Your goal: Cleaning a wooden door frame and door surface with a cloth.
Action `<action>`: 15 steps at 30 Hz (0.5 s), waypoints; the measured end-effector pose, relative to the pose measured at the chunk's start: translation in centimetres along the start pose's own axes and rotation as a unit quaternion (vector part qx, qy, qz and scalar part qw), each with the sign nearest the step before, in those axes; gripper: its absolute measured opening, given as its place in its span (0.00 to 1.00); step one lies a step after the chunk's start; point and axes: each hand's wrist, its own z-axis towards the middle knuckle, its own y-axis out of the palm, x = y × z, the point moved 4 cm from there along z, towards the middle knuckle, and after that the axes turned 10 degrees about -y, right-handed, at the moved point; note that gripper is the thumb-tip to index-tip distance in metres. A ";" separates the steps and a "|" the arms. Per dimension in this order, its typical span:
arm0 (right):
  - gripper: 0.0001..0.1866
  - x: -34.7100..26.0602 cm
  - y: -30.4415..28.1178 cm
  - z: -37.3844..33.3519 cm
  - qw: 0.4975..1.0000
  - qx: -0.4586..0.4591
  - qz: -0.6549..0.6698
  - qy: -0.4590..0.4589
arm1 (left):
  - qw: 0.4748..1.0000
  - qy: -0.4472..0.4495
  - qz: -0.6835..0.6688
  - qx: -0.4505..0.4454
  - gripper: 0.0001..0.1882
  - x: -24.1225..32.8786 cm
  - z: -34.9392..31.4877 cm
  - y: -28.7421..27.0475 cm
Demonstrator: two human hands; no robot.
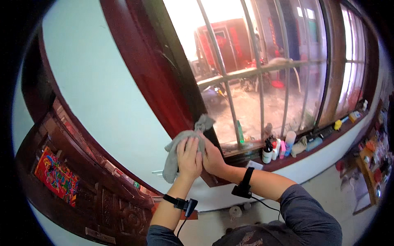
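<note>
A bunched grey cloth (170,164) is pressed against the lower part of the dark red window frame (150,69). My left hand (189,160) lies over the cloth with its fingers bent onto it. Close beside it, my right hand (213,158) grips the same cloth from the right, its fingers partly hidden by the cloth and the left hand. One end of the cloth sticks up past my fingers, next to the glass. Both wrists wear black straps with small devices and cables.
Right of my hands, a windowsill (269,167) carries a dark pump bottle (267,152), several other bottles and a yellow item (337,124). Metal bars (242,74) cross the window. A carved dark door (123,213) stands at left; a cluttered wooden table (368,172) is far right.
</note>
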 end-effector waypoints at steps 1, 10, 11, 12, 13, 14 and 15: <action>0.28 0.6 -0.2 -1.9 1.000 0.003 -0.005 0.018 | 0.999 -0.001 0.009 -0.045 0.25 -0.2 -1.7 1.1; 0.21 6.8 -1.2 -16.6 0.938 -0.045 0.079 0.334 | 0.980 -0.058 -0.113 -0.152 0.25 -0.2 -15.1 8.1; 0.20 7.3 -1.5 -17.8 0.949 -0.039 0.078 0.303 | 0.973 -0.078 -0.152 -0.157 0.27 0.1 -15.6 8.5; 0.20 6.9 -1.9 -18.4 0.947 -0.035 0.075 0.310 | 0.971 -0.079 -0.158 -0.163 0.27 0.2 -16.0 8.5; 0.18 6.2 -2.7 -18.6 0.927 -0.010 0.131 0.352 | 0.964 -0.076 -0.180 -0.178 0.32 0.6 -16.2 8.6; 0.17 5.7 -3.3 -18.8 0.901 0.016 0.187 0.391 | 0.957 -0.074 -0.201 -0.193 0.37 1.0 -16.2 8.8; 0.17 5.6 -4.1 -19.1 0.900 0.022 0.182 0.394 | 0.950 -0.069 -0.223 -0.208 0.43 1.4 -16.2 9.0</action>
